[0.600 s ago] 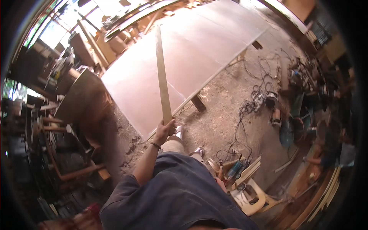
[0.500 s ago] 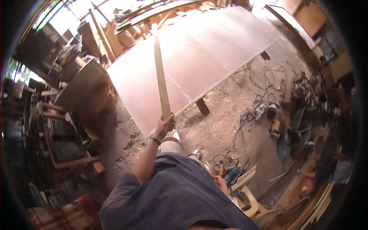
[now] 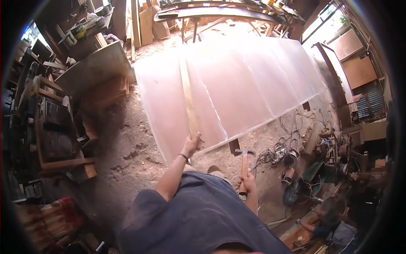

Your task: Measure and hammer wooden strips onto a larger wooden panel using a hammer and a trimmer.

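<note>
With my left hand [image 3: 192,144], wearing a dark band at the wrist, I grip the near end of a long pale wooden slat [image 3: 187,93]. The slat reaches away from me over a large pinkish sheet [image 3: 237,93] with whitish lines across it; whether it rests on the surface along its length, I cannot tell. My right hand [image 3: 247,183] is closed round the wooden handle of a claw hammer [image 3: 244,154], its metal head up, below the sheet's near edge and right of my left hand.
Coiled cables [image 3: 277,154] and power tools [image 3: 291,172] lie on the dusty floor [image 3: 122,161] at right. Another person's arm [image 3: 311,227] shows at lower right. Boards [image 3: 146,25] lean at the back. Wooden frames and clutter [image 3: 59,131] stand left; a plaid cloth [image 3: 46,216] lies lower left.
My right hand has risen from beside my body, bringing the hammer up into clear view. The view has shifted, with the sheet's far right part now lower, and my left hand still holds the slat.
</note>
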